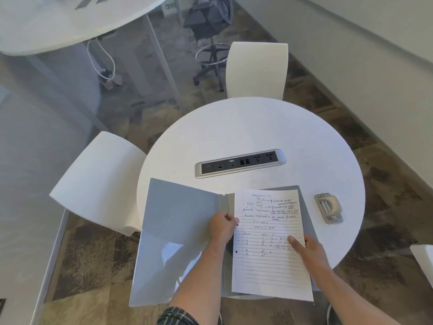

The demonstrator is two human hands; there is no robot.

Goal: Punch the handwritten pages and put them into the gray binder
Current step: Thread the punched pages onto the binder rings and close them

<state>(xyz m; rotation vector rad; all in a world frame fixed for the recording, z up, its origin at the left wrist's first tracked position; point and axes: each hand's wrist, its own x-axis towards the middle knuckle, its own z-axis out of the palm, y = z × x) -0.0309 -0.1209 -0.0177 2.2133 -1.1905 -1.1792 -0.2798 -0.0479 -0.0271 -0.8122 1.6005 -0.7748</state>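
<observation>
Handwritten pages (269, 242) lie in gray binder (178, 231) on round white table (257, 127).

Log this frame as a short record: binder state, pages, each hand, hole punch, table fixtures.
binder: gray binder lies open on the round white table, front cover hanging past the near edge
pages: handwritten pages lie on the binder's right half, two punched holes visible along the left margin
left hand: left hand curled at the pages' left edge near the upper hole
right hand: right hand rests on the pages' right side
hole punch: hole punch on the table, right of the binder, untouched
fixture: power strip set in the tabletop
</observation>
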